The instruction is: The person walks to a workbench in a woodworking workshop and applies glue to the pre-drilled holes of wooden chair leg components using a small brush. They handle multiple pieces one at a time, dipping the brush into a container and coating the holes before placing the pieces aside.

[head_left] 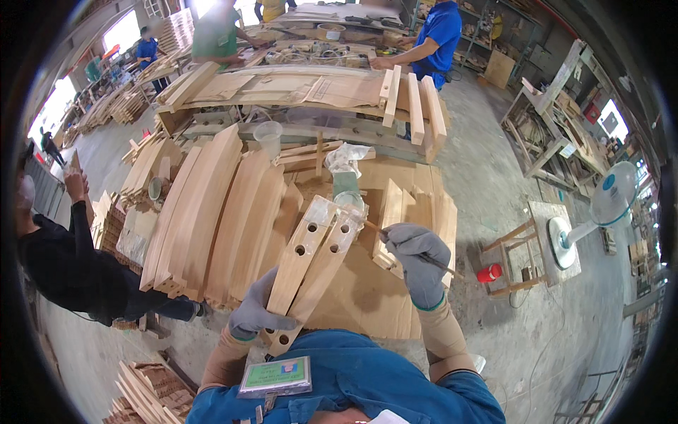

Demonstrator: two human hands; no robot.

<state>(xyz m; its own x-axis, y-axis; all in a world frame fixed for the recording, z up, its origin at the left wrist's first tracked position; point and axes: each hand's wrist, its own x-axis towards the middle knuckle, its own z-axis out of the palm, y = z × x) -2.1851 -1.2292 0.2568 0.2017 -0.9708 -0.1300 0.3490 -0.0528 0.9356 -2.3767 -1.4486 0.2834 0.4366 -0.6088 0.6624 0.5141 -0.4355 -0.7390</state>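
Note:
My left hand [260, 311], in a grey glove, grips two pale wooden rails near their lower ends. The left rail [291, 274] and the right rail [321, 280] lie side by side, tilted away from me, with round dark holes near their ends. My right hand [418, 256], also gloved, is closed around a thin brown stick [374, 226]. The stick's far end reaches the rails' upper ends, beside a translucent cup [351, 201]; whether that end has bristles, I cannot tell. Behind the cup are a green container [345, 180] and a crumpled white cloth [344, 157].
Curved wooden boards [201, 212] stand stacked at left, and shorter wooden pieces [390, 212] at right, on cardboard [367, 304]. A long workbench [282, 88] spans the back. At right, a fan [586, 219] stands on a stool. A person in black [78, 261] is at left; others work behind.

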